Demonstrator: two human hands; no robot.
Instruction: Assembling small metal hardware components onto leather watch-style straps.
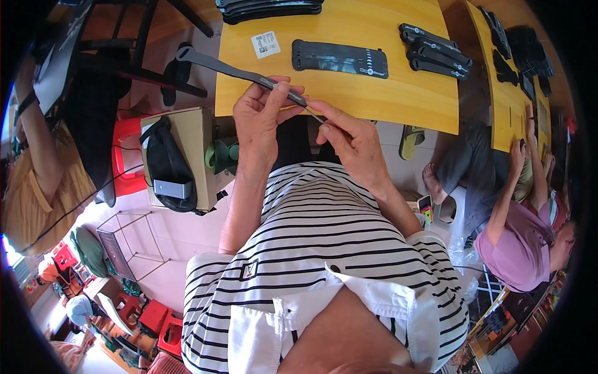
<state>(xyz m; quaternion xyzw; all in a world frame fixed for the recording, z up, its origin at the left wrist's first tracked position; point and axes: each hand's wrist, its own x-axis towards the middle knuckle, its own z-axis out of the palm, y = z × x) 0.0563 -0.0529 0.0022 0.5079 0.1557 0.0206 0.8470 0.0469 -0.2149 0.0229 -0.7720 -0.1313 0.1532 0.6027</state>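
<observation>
While your left hand (258,121) pinches a gray strap (229,68) and right hand (354,142) a thin rod (314,115), slackened fingertips could drop either.

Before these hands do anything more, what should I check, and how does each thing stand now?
1. Left hand gripping the grey strap: ok.
2. Right hand pinching the slender piece: ok.
3. What that slender piece is: cannot tell, too small.
4. One hand free: not ok, both are occupied.
5. White label on the yellow table, apart from both hands: ok.
</observation>
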